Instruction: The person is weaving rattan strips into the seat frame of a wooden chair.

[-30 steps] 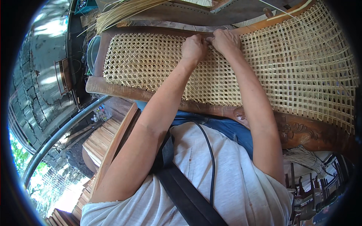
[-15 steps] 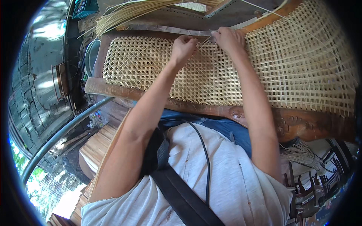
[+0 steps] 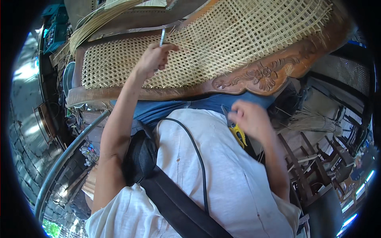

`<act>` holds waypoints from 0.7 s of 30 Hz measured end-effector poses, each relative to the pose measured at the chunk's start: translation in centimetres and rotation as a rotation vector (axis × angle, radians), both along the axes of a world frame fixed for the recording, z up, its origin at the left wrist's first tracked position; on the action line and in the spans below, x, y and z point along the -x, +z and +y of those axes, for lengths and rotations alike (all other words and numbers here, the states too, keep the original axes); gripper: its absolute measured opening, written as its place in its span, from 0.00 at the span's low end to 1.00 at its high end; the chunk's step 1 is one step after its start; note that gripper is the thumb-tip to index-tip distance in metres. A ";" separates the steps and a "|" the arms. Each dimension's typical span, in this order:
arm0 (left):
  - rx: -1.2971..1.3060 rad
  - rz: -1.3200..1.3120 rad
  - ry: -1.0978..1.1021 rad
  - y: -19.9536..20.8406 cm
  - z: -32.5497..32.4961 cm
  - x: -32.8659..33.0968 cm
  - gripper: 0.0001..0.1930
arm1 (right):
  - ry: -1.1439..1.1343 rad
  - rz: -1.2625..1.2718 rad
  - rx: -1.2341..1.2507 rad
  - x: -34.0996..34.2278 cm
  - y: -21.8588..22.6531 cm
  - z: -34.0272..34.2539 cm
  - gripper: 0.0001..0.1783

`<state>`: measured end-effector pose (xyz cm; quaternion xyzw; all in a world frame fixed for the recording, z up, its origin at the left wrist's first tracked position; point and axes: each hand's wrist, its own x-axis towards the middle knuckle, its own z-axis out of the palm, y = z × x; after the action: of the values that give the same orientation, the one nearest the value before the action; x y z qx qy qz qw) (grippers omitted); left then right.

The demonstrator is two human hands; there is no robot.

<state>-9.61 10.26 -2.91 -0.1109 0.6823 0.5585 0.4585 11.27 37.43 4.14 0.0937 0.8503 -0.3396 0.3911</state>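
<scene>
"What's closest?"

"The right hand (image 3: 252, 119), blurred, with bent fingers; I can't tell whether it grips anything. A yellow-handled tool (image 3: 239, 137) sits just below it, and a carved wooden frame (image 3: 262, 77) lies just beyond."

"And the left hand (image 3: 152, 59)?"

"Farther out, curled around a slim white stick (image 3: 162, 37), over the woven cane panel (image 3: 222, 43) inside that frame."

"Anything past that?"

"A bundle of cane strands (image 3: 99, 27), beyond the left hand and off to its left."
</scene>
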 end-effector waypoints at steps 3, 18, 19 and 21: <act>-0.021 -0.001 0.255 -1.5 -2.0 2.2 0.13 | 0.099 0.212 -0.224 -7.0 -0.3 -2.1 0.20; 0.416 0.369 0.113 -16.7 1.8 10.5 0.15 | 0.034 0.101 0.126 21.8 -12.0 -5.4 0.15; 0.482 0.469 0.075 -19.9 0.5 10.7 0.15 | 0.189 0.146 0.019 24.7 -12.9 -7.1 0.16; 0.457 0.424 0.037 -20.0 0.8 10.4 0.15 | 0.228 -0.014 -0.024 28.8 -14.8 -8.6 0.14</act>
<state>-19.96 11.03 -22.86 -0.1045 0.8685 0.4096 0.2587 -17.51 28.82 -10.61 0.0034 0.8567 -0.2823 0.4318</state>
